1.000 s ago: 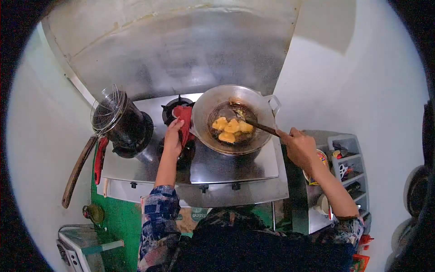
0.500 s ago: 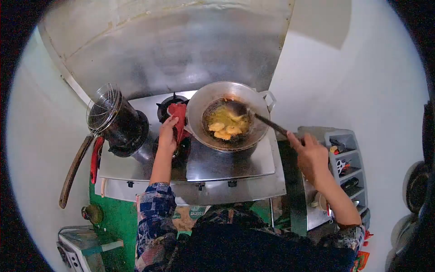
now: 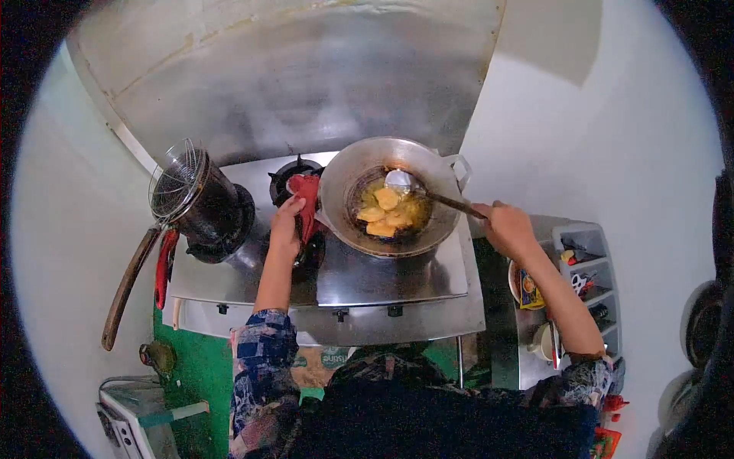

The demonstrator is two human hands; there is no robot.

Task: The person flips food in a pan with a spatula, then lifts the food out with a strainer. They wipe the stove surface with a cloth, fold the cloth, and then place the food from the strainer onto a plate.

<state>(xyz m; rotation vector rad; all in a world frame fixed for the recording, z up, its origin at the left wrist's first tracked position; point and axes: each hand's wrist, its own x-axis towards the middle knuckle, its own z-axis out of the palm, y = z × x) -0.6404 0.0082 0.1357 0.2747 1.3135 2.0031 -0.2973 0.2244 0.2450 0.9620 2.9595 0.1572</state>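
A large metal wok (image 3: 348,153) stands on the stove with oil in its bottom. Several golden fried pieces (image 3: 381,218) lie in the oil. My left hand (image 3: 286,220) is closed on a red cloth (image 3: 307,200) at the wok's left side; the handle there is covered by the cloth. Wrapped round the dark handle of a spatula (image 3: 457,204), my right hand (image 3: 508,229) is just right of the wok. The spatula's shiny metal head rests in the oil behind the pieces.
A dark pot (image 3: 206,199) with a wire strainer (image 3: 177,183) on top stands on the stove's left, its long handle jutting forward. A bare burner (image 3: 297,174) lies behind the cloth. Right of the stove are a grey compartment organizer (image 3: 585,268) and a cup (image 3: 544,342).
My right hand has moved slightly left and turned. The spatula's head has tilted, now showing its bright face, and the fried pieces have shifted. My left hand keeps its hold on the cloth.
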